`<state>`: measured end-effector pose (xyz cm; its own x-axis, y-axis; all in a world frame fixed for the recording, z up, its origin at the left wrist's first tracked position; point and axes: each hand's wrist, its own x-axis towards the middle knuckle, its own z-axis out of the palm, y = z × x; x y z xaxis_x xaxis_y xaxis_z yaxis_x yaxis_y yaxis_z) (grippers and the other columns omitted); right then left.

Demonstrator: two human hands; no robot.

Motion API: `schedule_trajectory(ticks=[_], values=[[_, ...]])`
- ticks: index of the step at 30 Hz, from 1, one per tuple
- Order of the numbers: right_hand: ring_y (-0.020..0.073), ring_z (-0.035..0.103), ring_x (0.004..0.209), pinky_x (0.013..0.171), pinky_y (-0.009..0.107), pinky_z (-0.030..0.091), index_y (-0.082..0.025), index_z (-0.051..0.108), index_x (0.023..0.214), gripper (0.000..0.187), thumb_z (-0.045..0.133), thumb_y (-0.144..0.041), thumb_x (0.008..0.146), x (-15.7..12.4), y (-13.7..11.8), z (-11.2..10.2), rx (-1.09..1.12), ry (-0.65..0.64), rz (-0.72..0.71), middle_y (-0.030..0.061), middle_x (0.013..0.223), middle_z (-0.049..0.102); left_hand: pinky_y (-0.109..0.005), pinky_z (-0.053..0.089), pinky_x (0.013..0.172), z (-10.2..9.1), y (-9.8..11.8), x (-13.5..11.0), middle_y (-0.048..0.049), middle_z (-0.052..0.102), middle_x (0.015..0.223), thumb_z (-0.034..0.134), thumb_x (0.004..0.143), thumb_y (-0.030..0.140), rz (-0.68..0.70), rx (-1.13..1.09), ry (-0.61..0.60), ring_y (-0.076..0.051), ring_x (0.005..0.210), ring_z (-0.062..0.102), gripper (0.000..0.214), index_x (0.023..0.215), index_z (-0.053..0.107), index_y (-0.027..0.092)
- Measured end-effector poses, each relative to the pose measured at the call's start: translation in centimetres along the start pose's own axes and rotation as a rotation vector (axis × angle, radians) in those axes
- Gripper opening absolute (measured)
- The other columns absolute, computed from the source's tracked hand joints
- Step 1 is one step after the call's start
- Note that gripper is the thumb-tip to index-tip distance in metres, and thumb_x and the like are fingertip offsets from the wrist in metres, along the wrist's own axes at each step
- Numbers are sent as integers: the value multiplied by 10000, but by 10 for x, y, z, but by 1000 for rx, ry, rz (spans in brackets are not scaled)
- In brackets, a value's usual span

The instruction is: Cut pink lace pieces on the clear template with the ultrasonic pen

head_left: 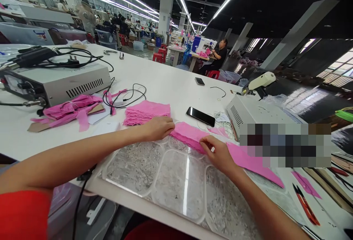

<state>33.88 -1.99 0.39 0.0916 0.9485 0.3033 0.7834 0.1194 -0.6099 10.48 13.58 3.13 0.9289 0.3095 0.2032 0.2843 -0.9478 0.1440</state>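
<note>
My left hand [159, 127] is closed, its fingers curled on the left end of a long pink fabric strip [190, 137] that lies across a clear plastic template [171, 181] on the white table [165, 81]. My right hand [217, 153] pinches the same strip further right, fingers pressed together on its near edge. The strip runs on to the right as a flat pink band [256, 164]. Just behind my left hand sits a stack of pink fabric squares [146, 112].
A grey machine box [60, 81] with cables stands at the left, pink fabric scraps [68, 111] before it. A black phone [200, 116] lies behind the strip. Another white machine [248, 113] is at the right, red snips [306, 203] near the front right. A person sits at a far sewing table [219, 54].
</note>
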Motion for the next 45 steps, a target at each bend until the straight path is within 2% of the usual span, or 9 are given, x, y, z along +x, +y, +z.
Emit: schedule_trajectory(ticks=[6,10,16,22,26,30,34,39,45], values=[[110,568,610,556,228,423,-188,630,863,195,450,-156,929,-46,-41,30,-177,-111,-490,23,706,647,-337,416,781,-8,23,-79,-70,621,841,494,860,126,136,44,-93,-199,786,550,163,726,572,175],[102,565,614,550,217,431,-192,640,858,178,477,-157,919,-47,-59,38,-44,-209,-546,24,714,635,-322,422,762,-15,27,-103,-32,593,755,547,830,137,170,67,-151,-166,691,534,170,665,545,180],[120,527,558,532,261,435,-209,676,853,157,570,-323,826,7,-30,33,97,-140,-36,17,674,631,-282,445,731,-4,1,-47,-56,636,905,506,922,165,-37,117,-82,-180,830,600,158,869,656,168],[147,550,584,566,295,446,-188,661,815,231,592,-395,738,30,8,35,53,-119,93,32,688,651,-334,525,829,24,-18,10,-67,654,990,594,937,233,-65,137,-148,-175,910,631,121,944,657,130],[148,545,593,588,299,442,-194,669,795,253,563,-420,754,26,11,30,77,-162,130,29,677,646,-384,554,846,27,-17,12,-74,634,1125,576,965,346,-63,129,-189,-178,959,637,262,1136,609,151],[151,547,622,620,302,439,-199,668,763,250,557,-423,763,26,9,27,105,-184,152,28,689,645,-344,533,814,18,-14,11,-50,666,961,562,961,271,-84,119,-199,-163,872,637,165,948,656,136],[159,575,661,630,298,444,-198,676,780,273,558,-444,771,28,9,24,135,-200,168,36,726,661,-278,467,678,8,-11,12,-57,676,835,501,906,145,-111,108,-171,-177,776,623,247,719,662,156],[150,573,629,594,285,446,-194,675,812,299,562,-468,767,29,9,22,161,-206,168,28,704,654,-265,405,615,5,-10,11,-51,677,832,486,879,148,-133,97,-140,-181,761,615,254,695,659,170],[126,488,605,589,279,406,-205,643,896,251,655,-356,696,42,-7,33,77,-90,99,0,738,590,-268,422,651,10,-9,9,-65,677,841,475,893,163,-147,93,-117,-185,776,619,264,727,681,163]])
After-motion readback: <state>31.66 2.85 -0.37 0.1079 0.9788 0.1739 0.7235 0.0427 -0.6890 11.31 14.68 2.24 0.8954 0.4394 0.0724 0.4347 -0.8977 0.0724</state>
